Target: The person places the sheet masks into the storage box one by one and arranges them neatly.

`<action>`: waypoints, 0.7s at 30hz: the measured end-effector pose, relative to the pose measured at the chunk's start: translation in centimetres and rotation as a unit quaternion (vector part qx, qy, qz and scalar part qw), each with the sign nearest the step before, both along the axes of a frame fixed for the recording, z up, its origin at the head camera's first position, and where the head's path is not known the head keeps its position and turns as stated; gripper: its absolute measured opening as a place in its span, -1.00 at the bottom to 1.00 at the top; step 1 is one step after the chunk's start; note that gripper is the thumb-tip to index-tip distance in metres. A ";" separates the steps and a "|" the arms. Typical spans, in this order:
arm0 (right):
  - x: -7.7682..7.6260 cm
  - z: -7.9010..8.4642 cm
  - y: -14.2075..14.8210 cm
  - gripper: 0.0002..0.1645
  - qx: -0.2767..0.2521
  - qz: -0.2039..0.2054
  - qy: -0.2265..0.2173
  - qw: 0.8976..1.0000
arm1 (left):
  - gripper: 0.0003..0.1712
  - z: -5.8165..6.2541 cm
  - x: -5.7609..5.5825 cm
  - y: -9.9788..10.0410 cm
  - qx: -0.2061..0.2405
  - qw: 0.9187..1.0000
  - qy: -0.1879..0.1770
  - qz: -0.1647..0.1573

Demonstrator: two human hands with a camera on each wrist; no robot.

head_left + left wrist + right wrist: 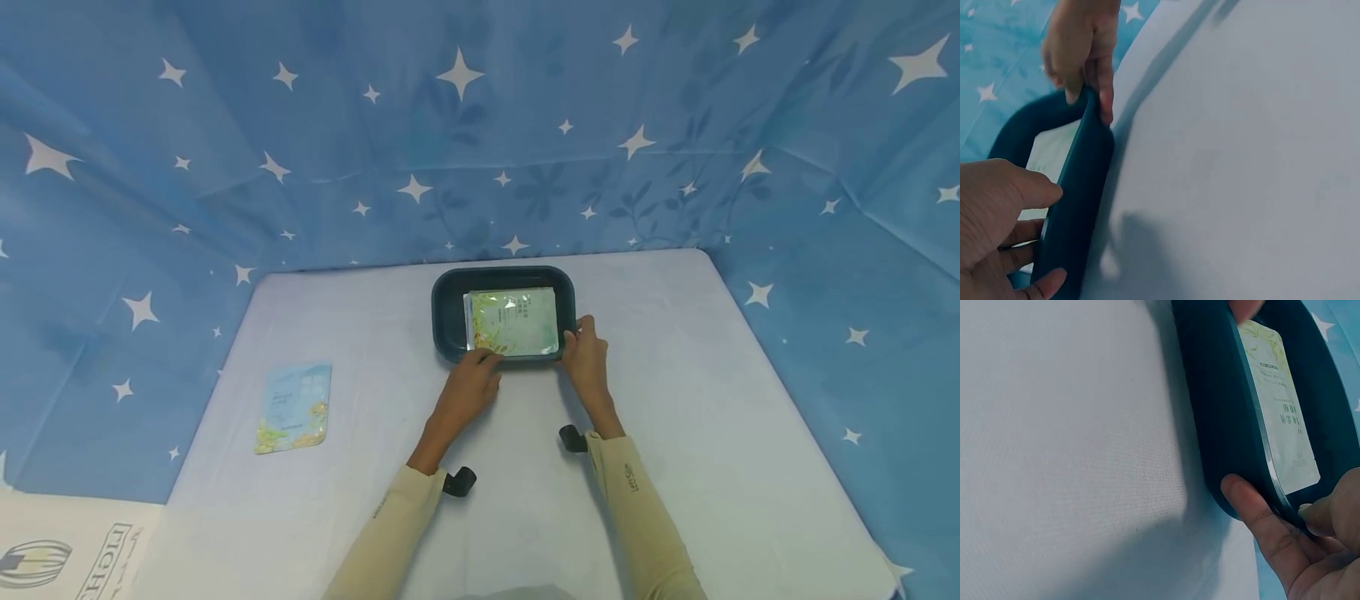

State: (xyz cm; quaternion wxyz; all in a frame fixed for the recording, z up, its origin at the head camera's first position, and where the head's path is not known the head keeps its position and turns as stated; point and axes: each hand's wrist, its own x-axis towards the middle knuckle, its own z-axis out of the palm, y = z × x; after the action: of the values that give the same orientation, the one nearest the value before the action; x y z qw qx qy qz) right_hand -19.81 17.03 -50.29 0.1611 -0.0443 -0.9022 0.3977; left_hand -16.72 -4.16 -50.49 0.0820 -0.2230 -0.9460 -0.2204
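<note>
A dark teal plastic basin [447,321] stands near the table's far edge. In it lies a pale green printed sachet [517,321], with another packet's edge showing beneath on the left. My left hand [467,392] is at the basin's near rim, fingers loosely bent and fingertips close to the sachet's lower edge. In the left wrist view its thumb [1041,189] lies right at the rim. My right hand [587,362] grips the near right corner, thumb inside the rim and fingers against the outer wall, as the right wrist view shows.
A light blue sachet [294,408] lies flat on the white-covered table [540,500], left of my left arm. Blue star-patterned cloth [457,167] hangs behind and at both sides. Printed beige cloth [67,546] shows at the lower left.
</note>
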 end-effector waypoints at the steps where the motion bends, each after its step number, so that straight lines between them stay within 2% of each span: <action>1: 0.0 -0.1 0.0 -0.83 0.000 0.001 0.000 1.000 | -0.66 -0.1 0.1 -0.4 0.008 1.000 0.004 0.001; 5: 0.1 -0.2 -0.1 -0.82 -0.005 0.004 -0.003 1.000 | -0.68 -0.5 0.3 -1.9 0.029 0.999 0.019 0.015; 8: 0.1 -0.2 -0.2 -0.82 -0.011 0.006 -0.009 1.000 | -0.68 -0.9 0.5 -2.8 0.037 0.999 0.013 0.034; 13: 0.1 -0.1 -0.4 -0.83 -0.009 0.002 -0.013 1.000 | -0.70 -1.2 0.9 -4.0 0.067 0.997 0.018 0.044; 17: -0.1 -0.1 -0.4 -0.82 -0.006 0.002 -0.017 1.000 | -0.75 -1.1 1.5 -5.6 0.130 0.987 0.053 0.079; 21: -0.3 -0.1 -0.3 -0.81 -0.004 -0.002 -0.021 1.000 | -0.79 -1.6 1.8 -7.8 0.160 0.975 0.078 0.130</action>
State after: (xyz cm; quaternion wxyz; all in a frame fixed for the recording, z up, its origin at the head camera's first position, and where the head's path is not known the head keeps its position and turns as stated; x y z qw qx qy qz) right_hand -20.10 16.73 -50.38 0.1429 -0.0547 -0.9034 0.4005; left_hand -14.92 -11.94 -52.07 0.2180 -0.0989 -0.9102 -0.3381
